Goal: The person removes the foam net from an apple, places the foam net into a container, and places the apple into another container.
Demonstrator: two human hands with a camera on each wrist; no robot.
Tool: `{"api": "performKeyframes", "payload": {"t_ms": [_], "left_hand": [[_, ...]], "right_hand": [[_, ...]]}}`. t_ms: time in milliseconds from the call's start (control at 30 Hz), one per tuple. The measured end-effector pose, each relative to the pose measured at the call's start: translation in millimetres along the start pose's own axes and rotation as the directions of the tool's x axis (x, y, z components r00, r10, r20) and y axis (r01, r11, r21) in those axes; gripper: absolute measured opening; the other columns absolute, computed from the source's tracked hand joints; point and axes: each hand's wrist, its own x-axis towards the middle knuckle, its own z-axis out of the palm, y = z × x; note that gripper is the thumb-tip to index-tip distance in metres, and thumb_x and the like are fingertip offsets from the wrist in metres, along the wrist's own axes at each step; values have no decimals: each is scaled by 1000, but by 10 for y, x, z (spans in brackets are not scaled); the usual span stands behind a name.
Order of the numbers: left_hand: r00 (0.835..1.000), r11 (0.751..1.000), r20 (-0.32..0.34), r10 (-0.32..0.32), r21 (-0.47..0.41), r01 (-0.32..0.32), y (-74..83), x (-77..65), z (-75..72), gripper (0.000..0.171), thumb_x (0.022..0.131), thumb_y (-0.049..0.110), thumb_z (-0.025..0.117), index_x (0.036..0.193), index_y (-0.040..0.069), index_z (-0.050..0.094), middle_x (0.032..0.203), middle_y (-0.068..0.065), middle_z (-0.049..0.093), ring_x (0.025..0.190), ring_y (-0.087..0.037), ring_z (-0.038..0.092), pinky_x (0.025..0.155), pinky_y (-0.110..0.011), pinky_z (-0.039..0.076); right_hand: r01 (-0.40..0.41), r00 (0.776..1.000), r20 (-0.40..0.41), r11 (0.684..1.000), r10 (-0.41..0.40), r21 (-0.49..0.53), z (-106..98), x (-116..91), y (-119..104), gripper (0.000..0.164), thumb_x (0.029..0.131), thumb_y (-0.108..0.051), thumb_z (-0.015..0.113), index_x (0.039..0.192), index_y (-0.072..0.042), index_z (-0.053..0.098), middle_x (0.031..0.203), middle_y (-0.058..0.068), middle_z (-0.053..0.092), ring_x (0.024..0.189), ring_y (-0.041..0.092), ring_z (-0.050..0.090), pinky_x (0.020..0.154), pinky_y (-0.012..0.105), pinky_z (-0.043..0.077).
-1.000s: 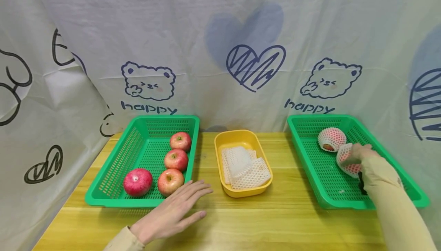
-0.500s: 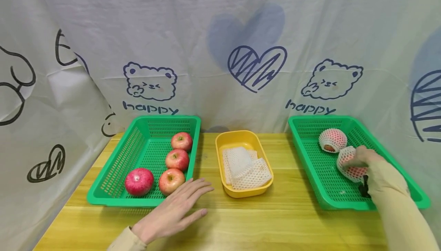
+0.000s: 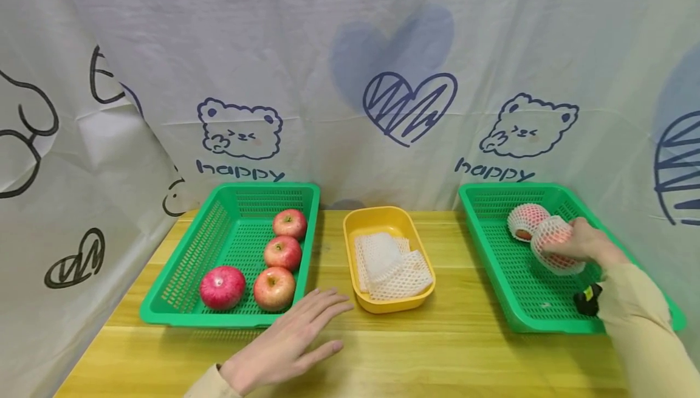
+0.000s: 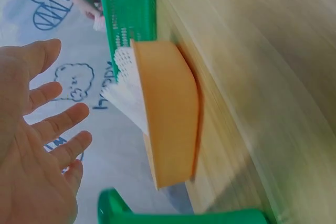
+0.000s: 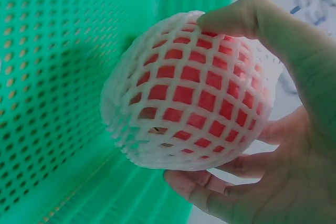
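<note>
Inside the right green basket point(image 3: 505, 301), my right hand point(image 3: 585, 243) grips an apple in a white foam net point(image 3: 556, 246). The right wrist view shows thumb and fingers round the netted apple point(image 5: 194, 98), its red skin showing through the mesh. Another netted apple point(image 3: 526, 219) lies just behind it in the basket. My left hand point(image 3: 290, 340) hovers with straight, spread fingers near the front right corner of the left green basket point(image 3: 219, 320). Its palm and fingers point(image 4: 58, 121) hold nothing in the left wrist view.
Several bare apples point(image 3: 274, 288) line the right side of the left basket, with a deeper pink-red fruit point(image 3: 222, 287) at its front. Between the baskets, a yellow bin point(image 3: 389, 307) holds white foam nets point(image 3: 401, 276). A printed cloth point(image 3: 339, 51) hangs behind the wooden table point(image 3: 415, 355).
My right hand has raised the netted apple slightly, and its wrist has turned so more of the hand shows. The left hand has shifted a little to the right.
</note>
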Motion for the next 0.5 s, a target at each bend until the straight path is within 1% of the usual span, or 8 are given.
{"api": "performKeyframes", "payload": {"t_ms": [100,167,267,367,433,500], "left_hand": [[1000,999,16,-13,-37,14,55,42,-10,53,103,37,56,151,21,42,152,3,49,147,-22,41,121,-47,35],[999,996,30,-27,-85,30,85,72,-14,53,103,36,56,152,25,39,154,7,46,149,-21,39,122,-48,33],[998,986,43,-50,-156,56,130,111,-20,55,104,37,55,154,29,35,156,9,42,149,-20,37,121,-48,35],[996,974,43,-74,-209,82,169,148,-24,55,104,39,53,155,32,32,157,9,41,150,-20,37,120,-49,36],[995,967,32,-94,-233,98,197,173,-22,56,104,40,52,155,32,32,157,8,41,150,-21,37,120,-49,37],[992,954,27,-122,-272,124,227,196,-18,55,105,41,51,155,32,32,158,7,42,150,-21,36,121,-50,35]], "right_hand": [[39,997,-68,999,-37,22,-5,-64,-140,99,85,-39,73,134,29,20,115,47,46,99,55,56,75,55,58],[63,992,-113,997,-59,36,-7,-108,-252,101,85,-38,74,138,28,18,118,48,46,101,56,56,76,57,57],[99,981,-173,993,-86,63,3,-192,-434,101,85,-35,75,143,25,17,121,48,46,103,56,56,76,57,56],[143,966,-233,983,-114,112,47,-296,-616,99,85,-31,75,147,21,17,125,46,44,105,55,55,76,57,55],[185,950,-280,973,-141,139,97,-381,-736,97,85,-28,76,148,18,19,128,45,43,107,55,54,79,59,55],[229,932,-322,959,-166,168,156,-472,-850,95,84,-26,77,148,15,21,131,43,41,109,53,52,81,61,54]]}}
